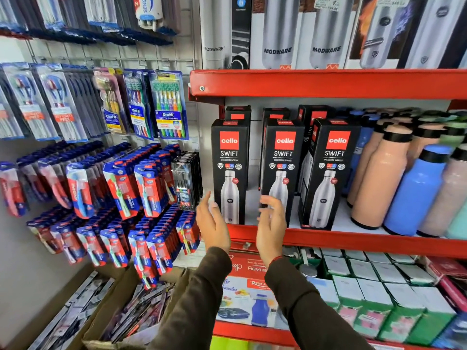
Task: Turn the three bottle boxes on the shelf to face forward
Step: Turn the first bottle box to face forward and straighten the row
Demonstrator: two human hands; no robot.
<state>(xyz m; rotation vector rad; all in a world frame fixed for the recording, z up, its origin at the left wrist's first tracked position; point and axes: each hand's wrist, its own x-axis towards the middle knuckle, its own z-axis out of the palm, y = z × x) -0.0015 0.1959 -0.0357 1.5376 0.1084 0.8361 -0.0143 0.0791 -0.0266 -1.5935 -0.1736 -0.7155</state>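
Three black bottle boxes with red logos stand upright on the red shelf (353,239), printed fronts toward me: the left box (229,157), the middle box (283,157) and the right box (331,170), which is turned slightly. More black boxes stand behind them. My left hand (213,223) hovers open just left of the left box's lower part, touching nothing. In front of the middle box's bottom corner, my right hand (271,223) is open, fingers spread, hiding that corner. Neither hand holds anything.
Peach and blue bottles (414,193) crowd the shelf right of the boxes. Toothbrush packs (151,178) hang on the wall rack to the left. An upper red shelf (328,83) carries tall boxes. Below lie green cartons (374,299). A cardboard box (118,317) sits on the floor.
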